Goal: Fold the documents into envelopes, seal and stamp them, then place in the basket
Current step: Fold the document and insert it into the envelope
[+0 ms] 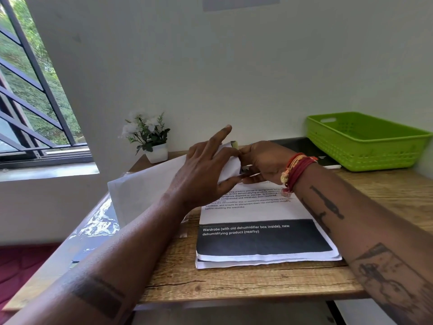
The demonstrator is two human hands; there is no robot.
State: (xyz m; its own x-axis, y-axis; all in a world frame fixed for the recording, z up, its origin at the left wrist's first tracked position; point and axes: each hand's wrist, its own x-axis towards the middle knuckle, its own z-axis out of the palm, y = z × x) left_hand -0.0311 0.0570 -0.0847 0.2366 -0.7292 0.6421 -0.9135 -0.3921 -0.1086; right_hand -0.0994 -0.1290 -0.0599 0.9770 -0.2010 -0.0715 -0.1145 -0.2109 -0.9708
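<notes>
At the frame's centre, your left hand (206,170) and right hand (262,163) both pinch the white envelope (145,186) above the documents (262,240) on the bench (234,280).

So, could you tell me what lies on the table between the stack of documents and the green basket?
In the head view, a dark flat item, perhaps a folder, lies partly under the green basket, with bare wooden table toward the stack of documents.

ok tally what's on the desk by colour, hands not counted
white: 3 - envelope, document stack, plant pot
green: 1 - basket
black: 1 - flat dark item under the basket
total: 5
</notes>
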